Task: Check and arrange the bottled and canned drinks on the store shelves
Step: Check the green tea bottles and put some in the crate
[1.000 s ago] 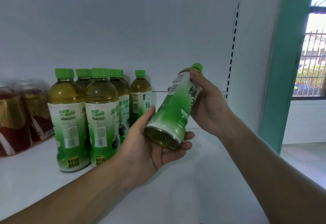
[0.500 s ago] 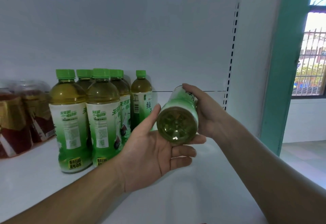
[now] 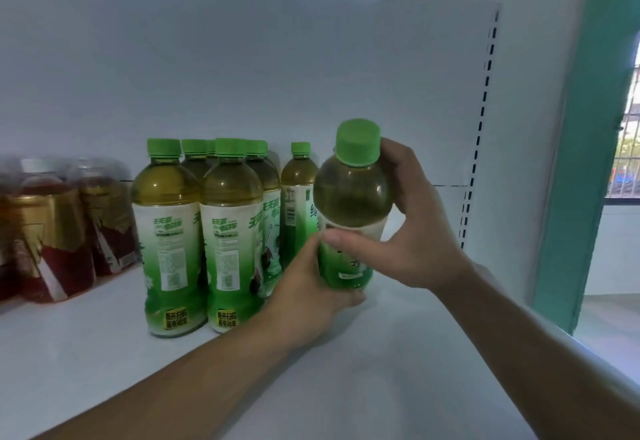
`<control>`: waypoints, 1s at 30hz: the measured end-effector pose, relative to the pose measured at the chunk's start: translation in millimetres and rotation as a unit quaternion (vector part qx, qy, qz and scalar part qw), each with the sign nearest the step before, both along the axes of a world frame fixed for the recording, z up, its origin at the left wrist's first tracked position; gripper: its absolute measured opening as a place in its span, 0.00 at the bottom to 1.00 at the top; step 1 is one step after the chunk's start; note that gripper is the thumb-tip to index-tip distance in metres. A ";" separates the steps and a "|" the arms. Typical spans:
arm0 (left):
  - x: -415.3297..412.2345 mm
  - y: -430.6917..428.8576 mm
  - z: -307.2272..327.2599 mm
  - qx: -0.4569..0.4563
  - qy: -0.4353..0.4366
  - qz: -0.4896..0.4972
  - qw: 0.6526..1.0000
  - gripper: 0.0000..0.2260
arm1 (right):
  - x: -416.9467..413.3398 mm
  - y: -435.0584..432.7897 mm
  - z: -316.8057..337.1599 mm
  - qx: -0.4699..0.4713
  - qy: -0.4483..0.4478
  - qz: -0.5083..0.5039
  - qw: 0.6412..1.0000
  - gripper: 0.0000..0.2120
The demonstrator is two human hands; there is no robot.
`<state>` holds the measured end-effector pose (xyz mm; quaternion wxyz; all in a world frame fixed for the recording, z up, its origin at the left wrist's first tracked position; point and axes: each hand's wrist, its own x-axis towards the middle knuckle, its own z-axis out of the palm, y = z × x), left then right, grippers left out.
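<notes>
I hold a green tea bottle (image 3: pixel 351 204) with a green cap nearly upright, just above the white shelf (image 3: pixel 346 370), right of the other bottles. My left hand (image 3: pixel 308 294) cups its base and lower label. My right hand (image 3: pixel 412 232) wraps its upper body and shoulder from the right, thumb across the label. A cluster of several matching green tea bottles (image 3: pixel 197 232) stands on the shelf to the left, one more (image 3: pixel 298 200) behind, close to the held bottle.
Red tea bottles with gold labels (image 3: pixel 59 232) stand at the far left of the shelf. A white back panel (image 3: pixel 311 76) rises behind, with a slotted upright (image 3: pixel 481 121) at its right end. A teal door frame (image 3: pixel 568 162) lies beyond the shelf's right edge.
The bottle has swung from lying tipped with its base facing me to nearly upright with the cap up. My left hand has shifted under its base and my right hand onto its shoulder.
</notes>
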<state>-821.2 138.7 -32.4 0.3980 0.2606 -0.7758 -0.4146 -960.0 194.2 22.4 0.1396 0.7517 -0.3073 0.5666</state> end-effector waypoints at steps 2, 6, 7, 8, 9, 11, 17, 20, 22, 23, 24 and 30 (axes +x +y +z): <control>-0.5 -4.2 -1.1 -0.028 0.016 -0.003 0.999 0.29 | -1.1 0.7 1.7 -0.050 0.046 -0.022 0.997 0.37; -4.0 -7.8 -3.1 -0.057 0.058 -0.007 0.997 0.24 | -4.9 4.0 3.6 -0.081 0.062 -0.042 0.994 0.40; -4.5 -8.0 -3.1 -0.062 0.077 -0.003 0.995 0.25 | -5.6 4.3 3.0 -0.071 0.055 -0.041 0.995 0.40; -4.2 -8.2 -2.2 -0.062 0.095 0.006 0.994 0.27 | -5.8 4.2 2.6 -0.057 0.042 -0.038 0.997 0.39; -3.5 -7.2 -0.4 -0.059 0.112 0.015 0.992 0.29 | -5.8 3.3 2.1 -0.038 0.019 -0.031 0.999 0.37; -1.6 -7.7 3.4 -0.075 0.134 0.048 0.987 0.32 | -3.5 1.9 2.8 0.024 -0.064 0.021 0.997 0.32; 0.9 4.8 6.4 -0.117 0.117 0.076 0.983 0.31 | -10.9 -1.5 9.1 0.169 -0.315 0.216 0.909 0.25; 1.0 14.7 6.7 -0.089 0.114 0.020 0.989 0.33 | -14.1 -4.1 9.1 0.203 -0.372 0.229 0.876 0.27; 1.3 20.1 5.5 -0.101 0.094 -0.031 0.990 0.38 | -14.4 -3.6 6.8 0.236 -0.407 0.241 0.849 0.22; 1.5 23.8 5.3 -0.104 0.087 -0.053 0.989 0.40 | -13.8 -2.5 5.7 0.262 -0.415 0.250 0.834 0.20; 1.8 27.9 5.8 -0.100 0.086 -0.071 0.989 0.39 | -14.7 -2.3 4.0 0.286 -0.419 0.261 0.821 0.19; 3.4 36.1 7.1 -0.079 0.131 -0.122 0.981 0.36 | -18.1 -5.0 0.5 0.337 -0.419 0.326 0.777 0.29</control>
